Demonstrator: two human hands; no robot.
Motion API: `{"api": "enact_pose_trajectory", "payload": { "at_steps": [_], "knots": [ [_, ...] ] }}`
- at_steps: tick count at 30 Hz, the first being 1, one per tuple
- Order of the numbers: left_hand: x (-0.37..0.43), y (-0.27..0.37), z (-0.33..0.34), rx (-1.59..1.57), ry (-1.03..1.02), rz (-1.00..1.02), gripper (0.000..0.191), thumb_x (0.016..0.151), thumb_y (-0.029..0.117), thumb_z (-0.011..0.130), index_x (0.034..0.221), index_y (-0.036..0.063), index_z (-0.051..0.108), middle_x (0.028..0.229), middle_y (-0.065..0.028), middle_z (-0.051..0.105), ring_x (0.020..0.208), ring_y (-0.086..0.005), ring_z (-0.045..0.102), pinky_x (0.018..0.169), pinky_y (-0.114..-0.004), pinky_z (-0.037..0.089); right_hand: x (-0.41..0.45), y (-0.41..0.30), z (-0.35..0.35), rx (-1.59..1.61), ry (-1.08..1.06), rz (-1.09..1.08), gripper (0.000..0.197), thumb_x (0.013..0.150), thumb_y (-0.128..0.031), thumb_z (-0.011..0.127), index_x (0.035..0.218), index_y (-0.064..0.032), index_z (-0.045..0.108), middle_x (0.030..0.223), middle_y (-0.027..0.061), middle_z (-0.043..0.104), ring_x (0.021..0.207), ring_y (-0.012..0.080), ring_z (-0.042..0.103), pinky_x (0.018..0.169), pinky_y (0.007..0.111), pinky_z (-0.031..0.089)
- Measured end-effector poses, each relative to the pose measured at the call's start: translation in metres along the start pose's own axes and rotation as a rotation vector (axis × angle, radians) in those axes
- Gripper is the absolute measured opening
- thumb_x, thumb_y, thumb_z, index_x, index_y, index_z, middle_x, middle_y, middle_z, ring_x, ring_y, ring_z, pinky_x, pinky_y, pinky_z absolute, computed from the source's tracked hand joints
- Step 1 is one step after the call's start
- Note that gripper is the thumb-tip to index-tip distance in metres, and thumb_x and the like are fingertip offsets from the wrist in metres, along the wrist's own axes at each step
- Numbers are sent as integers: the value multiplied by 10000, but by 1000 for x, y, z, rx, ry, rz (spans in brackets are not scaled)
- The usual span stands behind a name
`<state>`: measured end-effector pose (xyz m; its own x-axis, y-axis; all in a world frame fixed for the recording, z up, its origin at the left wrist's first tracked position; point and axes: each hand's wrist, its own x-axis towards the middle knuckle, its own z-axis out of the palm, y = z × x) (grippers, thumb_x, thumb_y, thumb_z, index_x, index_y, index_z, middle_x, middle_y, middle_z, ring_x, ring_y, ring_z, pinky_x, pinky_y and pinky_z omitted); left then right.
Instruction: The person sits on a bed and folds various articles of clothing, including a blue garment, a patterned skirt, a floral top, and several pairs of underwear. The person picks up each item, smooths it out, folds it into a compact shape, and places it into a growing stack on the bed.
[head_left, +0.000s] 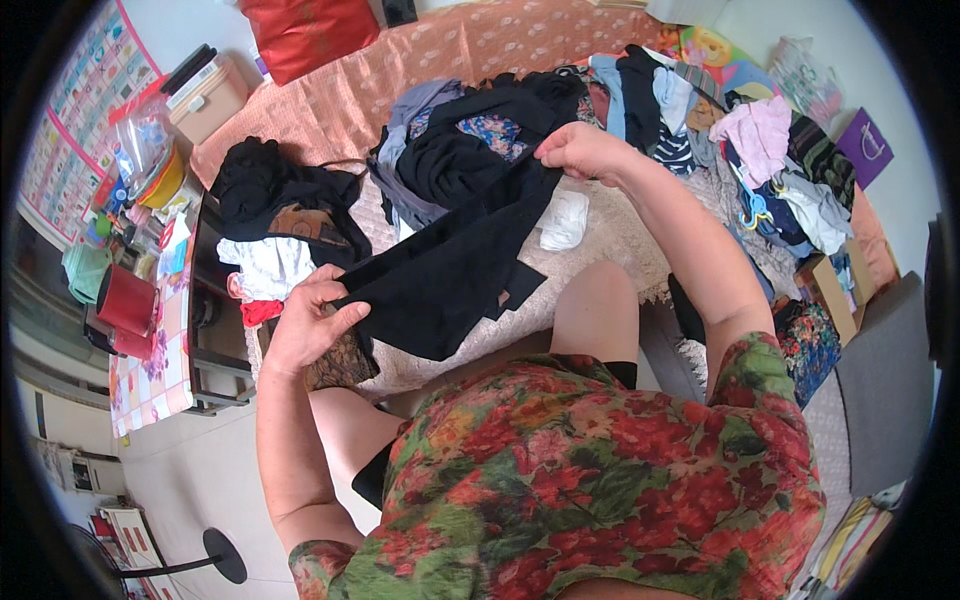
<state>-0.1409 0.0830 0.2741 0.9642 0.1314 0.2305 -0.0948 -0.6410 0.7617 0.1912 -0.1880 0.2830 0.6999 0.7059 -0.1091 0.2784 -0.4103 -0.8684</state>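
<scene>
A black cloth garment (450, 285) is stretched between my two hands above the edge of the sofa seat. My left hand (311, 319) pinches its lower left end between thumb and fingers. At the upper right end, my right hand (581, 154) grips the cloth near its corner. The lower part hangs loose, with a small tag-like patch showing. Behind it lies a heap of dark clothes (450, 161), some with a blue floral print. A crumpled white cloth (564, 220) rests on the seat cover just below my right hand.
Black clothes (281, 195) and white cloth (270, 259) lie at the left. Many clothes, including a pink garment (754, 139) and blue hangers (756, 206), are piled at the right. A cardboard box (832, 296) stands nearby. A cluttered table (161, 360) borders the left side.
</scene>
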Motion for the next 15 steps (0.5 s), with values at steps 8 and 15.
{"api": "enact_pose_trajectory", "payload": {
  "at_steps": [8,15],
  "knots": [
    [-5,-28,-37,-30,240,-207,67,790,26,620,761,11,562,699,27,512,683,-69,475,648,-236,401,-34,-26,1,-958,-43,-359,432,751,-392,712,801,36,674,708,204,626,703,341,627,658,388,495],
    [-3,-40,-40,-337,330,-122,159,792,58,703,776,60,545,750,58,500,711,-40,447,642,-201,365,-31,-34,-12,-322,-44,-441,188,830,-164,690,866,-3,599,701,-22,525,670,54,478,590,226,386]
  ]
}}
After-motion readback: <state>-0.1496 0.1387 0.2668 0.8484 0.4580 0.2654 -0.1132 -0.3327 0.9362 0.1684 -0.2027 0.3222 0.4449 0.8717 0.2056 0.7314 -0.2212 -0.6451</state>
